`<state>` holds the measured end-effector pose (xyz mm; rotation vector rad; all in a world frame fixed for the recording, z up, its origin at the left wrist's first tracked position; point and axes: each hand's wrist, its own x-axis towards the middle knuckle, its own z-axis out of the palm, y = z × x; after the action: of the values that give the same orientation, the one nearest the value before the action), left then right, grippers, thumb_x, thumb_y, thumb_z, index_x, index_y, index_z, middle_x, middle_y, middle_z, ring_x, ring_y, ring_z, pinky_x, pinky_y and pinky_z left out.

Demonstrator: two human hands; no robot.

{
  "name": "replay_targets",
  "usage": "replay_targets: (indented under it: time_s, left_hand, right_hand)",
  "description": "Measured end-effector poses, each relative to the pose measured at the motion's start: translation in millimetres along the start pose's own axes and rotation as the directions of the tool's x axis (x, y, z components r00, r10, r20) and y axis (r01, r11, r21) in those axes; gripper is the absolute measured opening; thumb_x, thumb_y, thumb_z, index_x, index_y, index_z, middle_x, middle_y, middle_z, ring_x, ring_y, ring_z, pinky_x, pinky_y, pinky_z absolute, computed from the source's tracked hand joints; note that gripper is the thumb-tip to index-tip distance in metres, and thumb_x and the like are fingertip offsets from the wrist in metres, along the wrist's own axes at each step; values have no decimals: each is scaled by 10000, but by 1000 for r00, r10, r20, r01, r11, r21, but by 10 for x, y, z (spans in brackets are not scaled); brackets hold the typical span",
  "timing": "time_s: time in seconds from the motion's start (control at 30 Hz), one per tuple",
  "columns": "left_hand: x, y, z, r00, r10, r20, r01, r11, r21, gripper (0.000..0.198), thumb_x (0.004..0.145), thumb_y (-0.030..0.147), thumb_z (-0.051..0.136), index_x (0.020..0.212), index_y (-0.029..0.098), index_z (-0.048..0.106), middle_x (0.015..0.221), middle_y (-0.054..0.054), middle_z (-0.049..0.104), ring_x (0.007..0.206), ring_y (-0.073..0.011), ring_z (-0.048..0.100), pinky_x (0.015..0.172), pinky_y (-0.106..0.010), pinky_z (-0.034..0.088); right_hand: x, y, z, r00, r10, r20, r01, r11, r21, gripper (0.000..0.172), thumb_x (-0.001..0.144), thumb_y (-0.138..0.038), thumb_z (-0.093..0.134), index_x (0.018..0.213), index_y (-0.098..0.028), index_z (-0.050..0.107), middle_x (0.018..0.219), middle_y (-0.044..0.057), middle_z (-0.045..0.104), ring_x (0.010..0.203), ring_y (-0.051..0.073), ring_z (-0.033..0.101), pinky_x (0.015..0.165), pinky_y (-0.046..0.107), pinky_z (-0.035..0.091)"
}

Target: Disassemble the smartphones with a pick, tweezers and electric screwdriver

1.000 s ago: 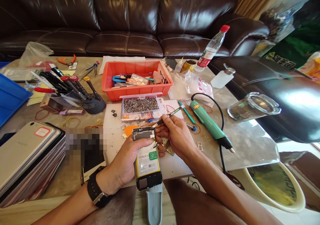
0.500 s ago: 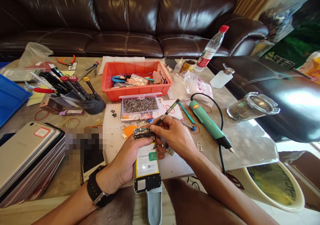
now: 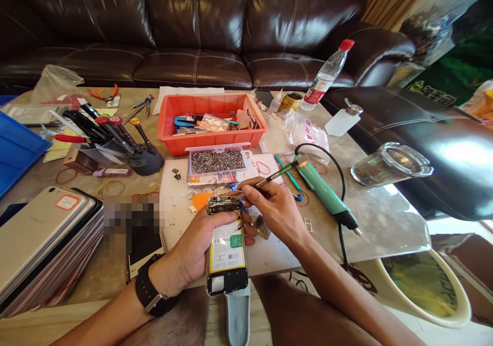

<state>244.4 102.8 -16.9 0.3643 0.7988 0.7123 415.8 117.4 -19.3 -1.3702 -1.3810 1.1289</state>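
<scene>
Left hand [image 3: 194,248] is wrapped around opened smartphone [image 3: 227,251]. Slim precision tool [image 3: 279,174] is pinched by right hand [image 3: 275,212] above it.

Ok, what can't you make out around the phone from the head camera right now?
Head view:
- Tip of the dark tool in the right hand: hidden by the fingers.
- Parts on the phone's bare circuit board: too small to identify.
- Phone edge under the left hand: hidden by that hand.
- Object beside the phone stack: blurred by a pixelated patch.

Phone battery [image 3: 227,247]: glossy printed wrap. Sofa [image 3: 192,69]: shiny leather. Crate [image 3: 211,143]: smooth plastic.
</scene>
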Motion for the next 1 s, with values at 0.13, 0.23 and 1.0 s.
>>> replay_targets:
  time_s: [0.13, 0.23, 1.0]
  left_hand:
    - [0, -7, -4, 1000, -10, 11, 10, 1000, -18, 171, 883, 188, 677, 1028, 115, 733, 796, -112, 794, 652, -221, 762, 658, -329, 637]
    - [-5, -8, 9, 1000, 2, 25, -2, 1000, 3, 149, 905, 241, 670, 957, 118, 737, 780, -114, 788, 647, -217, 754, 653, -328, 636]
    - [-4, -1, -34, 999, -45, -27, 48, 992, 121, 192, 817, 247, 700, 940, 103, 730, 845, -141, 801, 675, -250, 772, 679, -354, 641]
  right_hand:
    - [15, -37, 19, 998, -53, -18, 52, 999, -4, 221, 884, -404, 759, 902, -189, 713, 743, -12, 696, 662, 134, 621, 606, 251, 471]
    - [20, -91, 41, 997, -53, 47, 55, 998, -36, 193, 923, -386, 704, 895, -195, 697, 725, -18, 697, 612, 125, 615, 567, 245, 456]
    - [53, -36, 29, 997, 42, -72, -50, 992, -119, 314, 928, -481, 651, 906, -173, 710, 750, 29, 731, 642, 155, 640, 592, 271, 471]
